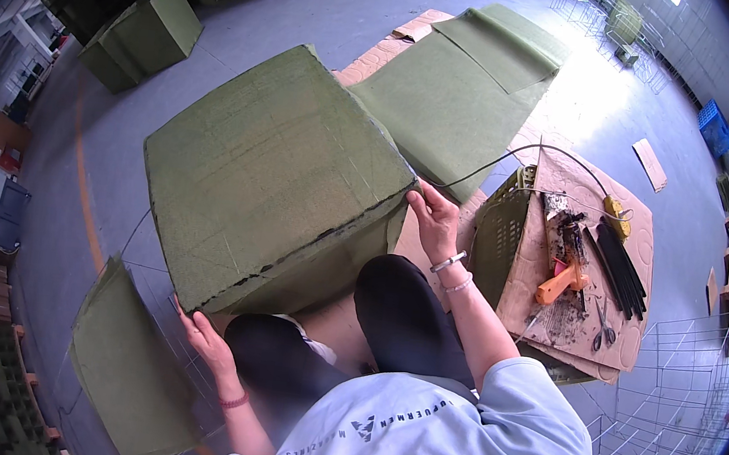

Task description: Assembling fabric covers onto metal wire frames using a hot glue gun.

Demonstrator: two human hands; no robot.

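Note:
A large green fabric-covered box is in front of me, tilted, one broad face turned up. A dark, ragged line runs along its near edge. My left hand holds the near left corner with the fingers closed on the edge. At the right corner, my right hand pinches the edge between thumb and fingers. To the right, an orange glue gun lies on dark-stained cardboard. Black glue sticks and a pair of scissors lie beside it.
The cardboard rests on a green plastic crate. A cable leads to a yellow socket block. Green fabric sheets lie on cardboard beyond the box, and another green panel is at left. Wire frames stand at right; green boxes stand far left.

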